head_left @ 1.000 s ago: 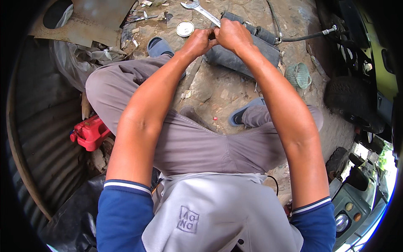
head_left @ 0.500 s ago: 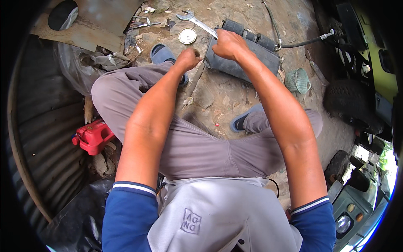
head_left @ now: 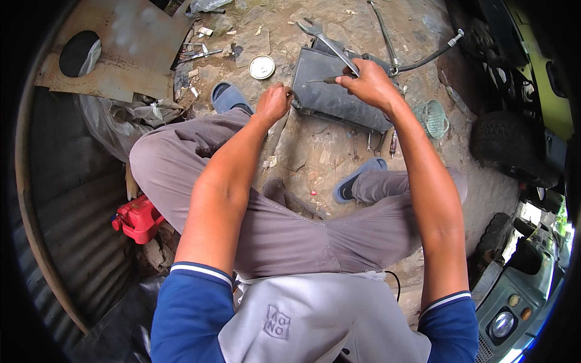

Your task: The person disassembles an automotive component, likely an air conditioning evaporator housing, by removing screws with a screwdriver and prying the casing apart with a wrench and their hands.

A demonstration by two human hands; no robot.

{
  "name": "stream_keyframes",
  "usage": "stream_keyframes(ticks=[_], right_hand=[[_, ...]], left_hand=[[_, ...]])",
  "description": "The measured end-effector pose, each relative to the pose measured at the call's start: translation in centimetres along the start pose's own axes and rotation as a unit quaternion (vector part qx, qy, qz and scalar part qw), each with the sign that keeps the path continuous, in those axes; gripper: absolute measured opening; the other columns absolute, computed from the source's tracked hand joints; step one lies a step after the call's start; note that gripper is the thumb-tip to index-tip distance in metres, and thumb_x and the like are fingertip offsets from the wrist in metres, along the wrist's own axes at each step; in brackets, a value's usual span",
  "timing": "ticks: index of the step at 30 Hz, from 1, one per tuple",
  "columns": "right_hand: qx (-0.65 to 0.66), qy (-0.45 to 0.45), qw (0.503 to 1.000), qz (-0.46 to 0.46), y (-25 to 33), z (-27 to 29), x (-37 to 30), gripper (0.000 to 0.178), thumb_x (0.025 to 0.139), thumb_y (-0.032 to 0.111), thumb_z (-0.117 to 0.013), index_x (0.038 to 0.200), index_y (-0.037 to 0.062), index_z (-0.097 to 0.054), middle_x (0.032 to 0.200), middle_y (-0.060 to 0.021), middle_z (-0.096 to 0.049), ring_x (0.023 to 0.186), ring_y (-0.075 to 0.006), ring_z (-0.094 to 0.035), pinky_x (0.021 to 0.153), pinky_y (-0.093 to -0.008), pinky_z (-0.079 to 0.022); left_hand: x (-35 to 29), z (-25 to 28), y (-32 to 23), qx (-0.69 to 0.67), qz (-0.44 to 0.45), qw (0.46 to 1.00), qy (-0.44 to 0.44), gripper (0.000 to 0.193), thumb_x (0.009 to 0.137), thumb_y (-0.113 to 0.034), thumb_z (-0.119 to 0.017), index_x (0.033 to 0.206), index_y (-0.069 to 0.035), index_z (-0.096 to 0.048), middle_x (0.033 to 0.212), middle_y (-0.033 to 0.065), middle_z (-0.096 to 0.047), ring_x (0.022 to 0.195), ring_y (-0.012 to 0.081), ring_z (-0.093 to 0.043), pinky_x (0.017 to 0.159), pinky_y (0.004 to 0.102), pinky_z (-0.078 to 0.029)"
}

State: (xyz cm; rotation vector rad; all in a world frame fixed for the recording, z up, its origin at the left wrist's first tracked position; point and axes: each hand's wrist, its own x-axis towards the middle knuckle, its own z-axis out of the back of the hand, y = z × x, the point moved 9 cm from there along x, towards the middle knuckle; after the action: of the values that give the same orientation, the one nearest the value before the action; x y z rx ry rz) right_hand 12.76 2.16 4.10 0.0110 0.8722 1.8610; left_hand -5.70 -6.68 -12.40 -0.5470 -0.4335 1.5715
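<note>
A large steel wrench (head_left: pixel 332 46) sticks out of my right hand (head_left: pixel 370 83), its jaw pointing away to the far left. The same closed hand also holds a thin pointed tool with a dark handle (head_left: pixel 330 80), its tip to the left. Both are above a black, box-shaped plastic part (head_left: pixel 330 100) with tubular pieces at its far side. At the box's near left corner is my left hand (head_left: pixel 274 103), its fingers curled together. What those fingers grip, if anything, is hidden.
A round tin lid (head_left: pixel 261 67) lies beyond my left hand. Several tools (head_left: pixel 370 141) lie just nearer than the box, and a green mesh basket (head_left: pixel 431 118) stands to the right. A black hose (head_left: pixel 428 62) runs behind. A red jerrycan (head_left: pixel 138 219) is at left, vehicles at right.
My right hand has moved right and nearer with the wrench, and the thin pointed tool now shows in it. My left hand appears slightly lower in the picture, still closed by the box corner.
</note>
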Motion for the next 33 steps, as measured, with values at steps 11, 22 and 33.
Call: stream_keyframes(ticks=[11, 22, 33], right_hand=[[0.232, -0.052, 0.969, -0.072, -12.3, 5.5, -6.8, 0.033, 0.088, 0.026, -0.074, 0.102, -0.0020, -0.066, 0.081, -0.0065, -0.068, 0.071, -0.0131, -0.065, 0.068, -0.0299, -0.049], [0.273, -0.084, 0.953, -0.101, -15.5, 8.2, -9.6, 0.030, 0.090, 0.019, -0.075, 0.106, -0.0038, -0.064, 0.082, -0.0065, -0.066, 0.072, -0.0124, -0.064, 0.066, -0.0280, -0.050], [0.322, -0.089, 0.938, -0.096, -14.8, 8.5, -10.0, 0.031, 0.089, 0.020, -0.074, 0.104, -0.0050, -0.064, 0.079, -0.0077, -0.066, 0.071, -0.0132, -0.064, 0.064, -0.0298, -0.050]], left_hand=[[4.7, -2.1, -2.3, -0.003, -0.066, 0.997, 0.047, 0.020, 0.089, -0.015, -0.066, 0.103, -0.003, -0.074, 0.098, 0.0171, -0.064, 0.097, 0.0377, -0.064, 0.086, 0.0454, -0.052], [7.6, -4.9, -2.8, 0.114, -0.107, 0.974, 0.167, 0.018, 0.091, -0.015, -0.060, 0.092, 0.001, -0.069, 0.102, 0.0199, -0.065, 0.097, 0.0405, -0.065, 0.085, 0.0466, -0.053], [6.8, -6.3, -4.6, 0.307, -0.143, 0.924, 0.177, 0.021, 0.091, -0.010, -0.049, 0.097, 0.003, -0.065, 0.104, 0.0230, -0.064, 0.100, 0.0366, -0.064, 0.086, 0.0444, -0.052]])
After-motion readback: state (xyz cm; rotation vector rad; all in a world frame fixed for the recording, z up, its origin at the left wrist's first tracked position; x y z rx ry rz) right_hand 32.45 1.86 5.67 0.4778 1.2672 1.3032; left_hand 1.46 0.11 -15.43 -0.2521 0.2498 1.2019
